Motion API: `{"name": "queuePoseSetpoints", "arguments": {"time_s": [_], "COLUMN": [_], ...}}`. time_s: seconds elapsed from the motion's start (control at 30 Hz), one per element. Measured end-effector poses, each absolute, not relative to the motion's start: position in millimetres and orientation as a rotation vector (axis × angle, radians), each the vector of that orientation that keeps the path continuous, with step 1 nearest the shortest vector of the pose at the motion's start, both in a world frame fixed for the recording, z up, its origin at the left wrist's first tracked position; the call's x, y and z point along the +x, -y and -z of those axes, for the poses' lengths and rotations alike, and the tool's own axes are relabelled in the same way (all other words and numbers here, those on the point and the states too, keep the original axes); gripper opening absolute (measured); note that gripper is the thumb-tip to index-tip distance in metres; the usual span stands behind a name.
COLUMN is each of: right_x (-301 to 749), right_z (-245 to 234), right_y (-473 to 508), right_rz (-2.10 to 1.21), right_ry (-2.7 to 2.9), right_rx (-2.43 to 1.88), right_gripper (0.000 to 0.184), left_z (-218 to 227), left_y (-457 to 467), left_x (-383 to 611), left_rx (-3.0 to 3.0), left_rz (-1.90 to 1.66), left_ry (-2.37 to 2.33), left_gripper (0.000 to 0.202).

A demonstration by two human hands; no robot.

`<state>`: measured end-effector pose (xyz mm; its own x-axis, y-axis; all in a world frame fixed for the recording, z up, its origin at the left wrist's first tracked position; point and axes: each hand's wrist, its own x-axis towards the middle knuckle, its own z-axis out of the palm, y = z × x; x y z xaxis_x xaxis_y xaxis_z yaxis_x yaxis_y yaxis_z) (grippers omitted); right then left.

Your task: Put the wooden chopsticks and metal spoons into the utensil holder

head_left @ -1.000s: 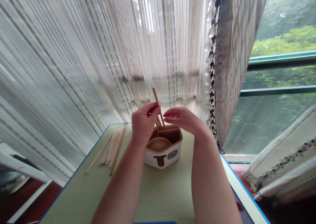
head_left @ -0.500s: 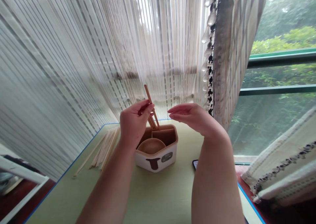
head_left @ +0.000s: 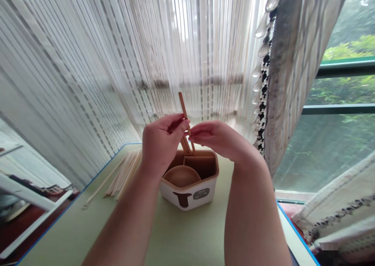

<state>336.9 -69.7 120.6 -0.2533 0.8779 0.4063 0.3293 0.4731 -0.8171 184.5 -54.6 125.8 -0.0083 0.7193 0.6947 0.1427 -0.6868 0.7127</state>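
Note:
A white holder with a brown rim [head_left: 190,190] stands on the pale green table [head_left: 187,238]. It has a round compartment in front and divided ones behind. My left hand [head_left: 161,145] is closed around a few brown chopsticks [head_left: 183,109] that stand tilted in the back compartment. My right hand [head_left: 216,139] has its fingertips pinched against the same chopsticks, just above the holder.
Several light wooden chopsticks [head_left: 120,176] lie loose on the table to the left of the holder. A striped sheer curtain [head_left: 117,63] hangs behind, with a beaded drape [head_left: 281,74] and a window at the right. The table's blue edge [head_left: 295,231] runs close by my right arm.
My right hand was open and apart from the chopsticks; it has moved left and pinched onto them. The view has shifted slightly; my left hand keeps its grip.

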Motion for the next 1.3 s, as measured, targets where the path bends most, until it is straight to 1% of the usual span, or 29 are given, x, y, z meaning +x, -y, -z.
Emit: {"name": "queuePoseSetpoints", "arguments": {"time_s": [0.3, 0.53, 0.73, 0.9, 1.07, 1.3], "right_x": [340, 329, 324, 326, 322, 321], "right_z": [-127, -130, -124, -127, -131, -120], "right_y": [79, 75, 67, 71, 73, 58], "right_rz": [-0.607, -0.531, -0.495, -0.528, -0.478, -0.466], "right_ry": [1.866, 1.861, 1.907, 1.911, 1.882, 1.880], "right_rx": [-1.123, -1.154, -1.242, -1.307, -1.331, -1.275], "right_gripper": [0.017, 0.015, 0.012, 0.012, 0.018, 0.016], "left_z": [-125, -124, -123, -124, -124, -123], "left_y": [55, 49, 43, 44, 43, 40], "left_x": [185, 181, 174, 174, 173, 173], "left_rx": [1.833, 1.807, 1.912, 1.907, 1.939, 1.907], "left_rz": [-1.716, -1.769, -1.741, -1.814, -1.802, -1.927], "left_ry": [-0.841, -0.751, -0.856, -0.865, -0.890, -0.878], "left_gripper": [0.028, 0.036, 0.028, 0.027, 0.022, 0.029]}}
